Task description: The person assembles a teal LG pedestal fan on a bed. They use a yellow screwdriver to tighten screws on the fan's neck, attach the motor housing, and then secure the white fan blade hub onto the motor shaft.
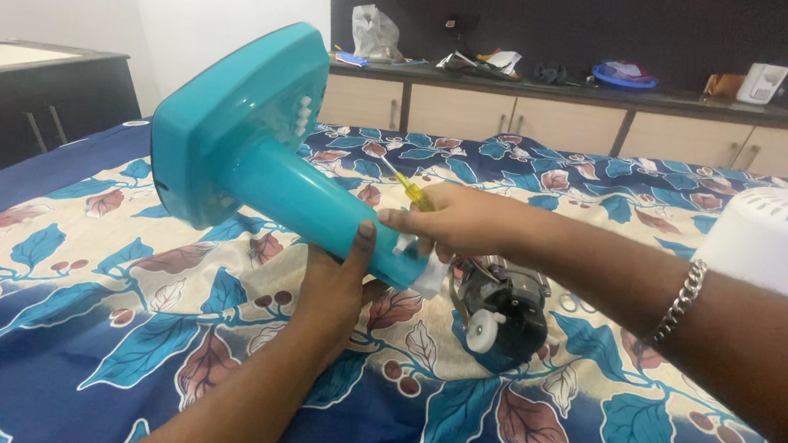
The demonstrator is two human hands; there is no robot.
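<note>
My left hand (335, 288) grips the neck of a teal plastic fan stand (257, 146) from below, holding it tilted with its wide base up and to the left. My right hand (456, 223) rests on the stand's narrow end and holds a yellow-handled screwdriver (410, 188) that sticks out to the upper left. A silver chain bracelet (680, 297) sits on my right wrist. Just below the right hand, a black fan motor (503, 314) with a white knob lies on the bed, joined to the stand's end.
Everything sits on a bed with a blue leaf-patterned sheet (509, 425). A white plastic fan cover (779, 239) is at the right. A beige cabinet with a cluttered dark counter (570, 89) runs along the back. A dark unit (29, 109) stands at left.
</note>
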